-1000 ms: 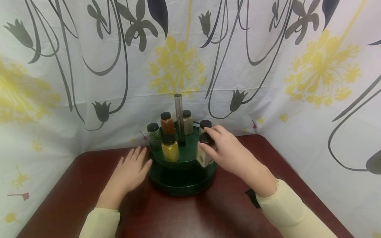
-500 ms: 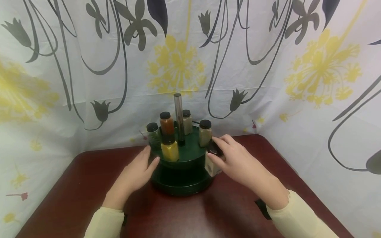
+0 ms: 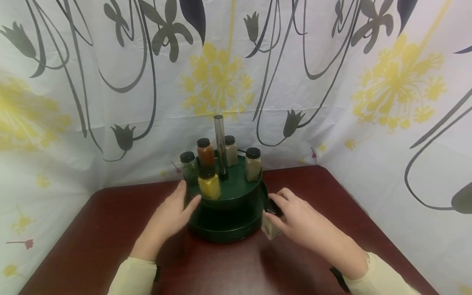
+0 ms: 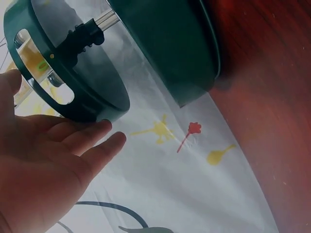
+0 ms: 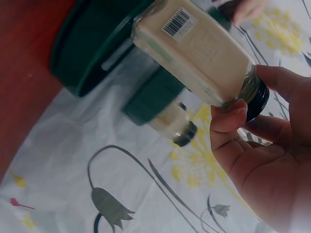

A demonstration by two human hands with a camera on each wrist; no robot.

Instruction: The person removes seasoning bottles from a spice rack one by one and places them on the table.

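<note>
My right hand pinches a spice jar by its black lid, beside the lower tier of a green two-tier turntable rack. In the right wrist view the jar holds pale powder and bears a barcode label. It is lifted off the rack, and thumb and fingers grip lid and neck. My left hand lies along the rack's left side, fingers extended. The left wrist view has its fingertips against the rim of the upper tier. On that tier stand a yellow jar, an orange jar and a green jar.
A pale jar stands at the upper tier's right, another pale jar at its back. A metal post rises from the middle. The rack stands on a dark red table, with a flowered curtain behind it.
The pale powder jar in my right hand has moved off the upper tier, rightward and down towards the table. My left hand has shifted slightly right, to the rack's side.
</note>
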